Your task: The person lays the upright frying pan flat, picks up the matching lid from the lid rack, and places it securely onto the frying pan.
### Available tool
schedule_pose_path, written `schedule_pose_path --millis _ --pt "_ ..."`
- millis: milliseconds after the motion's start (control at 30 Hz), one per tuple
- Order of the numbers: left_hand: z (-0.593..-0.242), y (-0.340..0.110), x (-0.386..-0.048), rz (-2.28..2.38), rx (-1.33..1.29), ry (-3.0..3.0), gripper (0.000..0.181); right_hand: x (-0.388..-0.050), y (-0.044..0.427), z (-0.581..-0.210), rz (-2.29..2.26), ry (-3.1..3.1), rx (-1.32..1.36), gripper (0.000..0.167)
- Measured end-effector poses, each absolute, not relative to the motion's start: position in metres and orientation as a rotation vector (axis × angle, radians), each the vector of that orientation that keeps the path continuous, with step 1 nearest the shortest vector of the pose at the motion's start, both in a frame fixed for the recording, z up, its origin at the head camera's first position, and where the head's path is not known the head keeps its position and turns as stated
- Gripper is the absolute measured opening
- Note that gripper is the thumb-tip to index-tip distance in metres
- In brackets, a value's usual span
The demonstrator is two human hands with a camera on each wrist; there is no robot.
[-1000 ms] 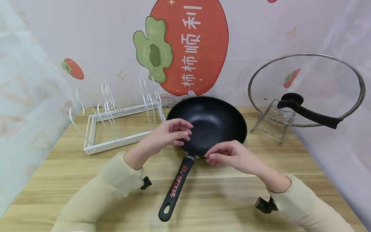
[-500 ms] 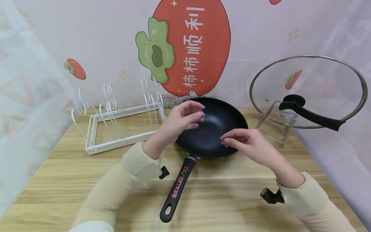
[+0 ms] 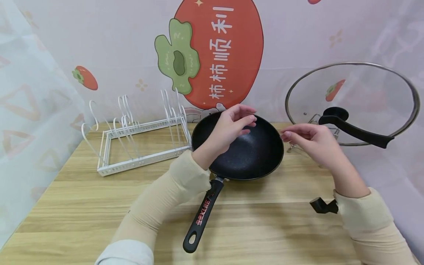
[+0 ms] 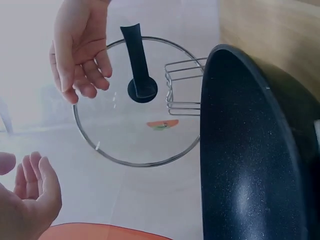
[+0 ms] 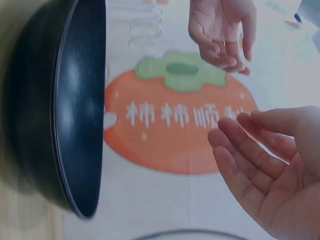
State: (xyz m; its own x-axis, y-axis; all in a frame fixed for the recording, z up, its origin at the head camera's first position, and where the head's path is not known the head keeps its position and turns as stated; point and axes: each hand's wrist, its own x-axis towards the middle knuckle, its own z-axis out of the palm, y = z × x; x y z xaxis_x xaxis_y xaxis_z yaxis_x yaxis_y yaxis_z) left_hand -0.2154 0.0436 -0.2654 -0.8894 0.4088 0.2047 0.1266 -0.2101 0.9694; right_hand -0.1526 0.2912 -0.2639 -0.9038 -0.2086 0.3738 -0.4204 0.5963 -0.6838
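Above the black frying pan [image 3: 251, 154] hovers my left hand [image 3: 230, 127], its fingers loosely bent around nothing. My right hand [image 3: 313, 141] is in the air just past the pan's right rim, in front of the wire lid stand; its fingers are relaxed and hold nothing. The pan lies on the table with its black handle [image 3: 202, 217] towards me. A glass lid [image 3: 371, 88] with a black handle [image 4: 139, 62] stands upright in the wire stand [image 4: 185, 87]. In the right wrist view the right hand [image 5: 270, 170] shows bent, parted fingers. The right hand partly hides the stand in the head view.
On the left of the wooden table [image 3: 82, 206] stands a white rack [image 3: 142, 160] with upright curved dividers, close to the pan's left rim. Behind everything hangs a printed backdrop [image 3: 218, 55]. The lid reaches past the table's right edge.
Both hands have moved right and away from me, the left across the pan, the right from the pan's front rim to near the lid stand. Pan, lid and rack stay put.
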Motion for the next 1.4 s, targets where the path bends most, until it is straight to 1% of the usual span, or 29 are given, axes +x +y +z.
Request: schedule_pose_path --millis 133,233,400,700,833,967,1133,1400 --pt "-0.262 0.059 -0.223 2.33 0.598 1.838 0.023 -0.151 0.304 -0.263 1.037 -2.575 0.319 0.018" --pt "-0.258 0.07 -0.228 2.423 0.568 1.804 0.023 -0.15 0.312 -0.262 0.943 -2.551 0.22 0.018" --pt "-0.257 0.084 -0.233 2.442 0.575 1.8 0.021 -0.157 0.323 -0.258 0.807 -2.487 0.195 0.021" --pt "-0.265 0.107 -0.244 2.291 0.628 1.887 0.022 -0.177 0.351 -0.26 0.605 -2.33 0.142 0.022" --pt "-0.27 0.124 -0.251 2.276 0.593 1.978 0.021 -0.188 0.359 -0.268 0.492 -2.265 0.138 0.021" --pt "-0.275 0.145 -0.256 2.281 0.478 2.01 0.016 -0.197 0.365 -0.272 0.438 -2.299 0.096 0.023" --pt "-0.278 0.173 -0.252 2.188 0.354 1.954 0.013 -0.203 0.373 -0.273 0.4 -2.403 -0.027 0.025" --pt "-0.278 0.194 -0.248 1.931 0.414 2.092 0.014 -0.208 0.384 -0.273 0.365 -2.595 -0.196 0.03"
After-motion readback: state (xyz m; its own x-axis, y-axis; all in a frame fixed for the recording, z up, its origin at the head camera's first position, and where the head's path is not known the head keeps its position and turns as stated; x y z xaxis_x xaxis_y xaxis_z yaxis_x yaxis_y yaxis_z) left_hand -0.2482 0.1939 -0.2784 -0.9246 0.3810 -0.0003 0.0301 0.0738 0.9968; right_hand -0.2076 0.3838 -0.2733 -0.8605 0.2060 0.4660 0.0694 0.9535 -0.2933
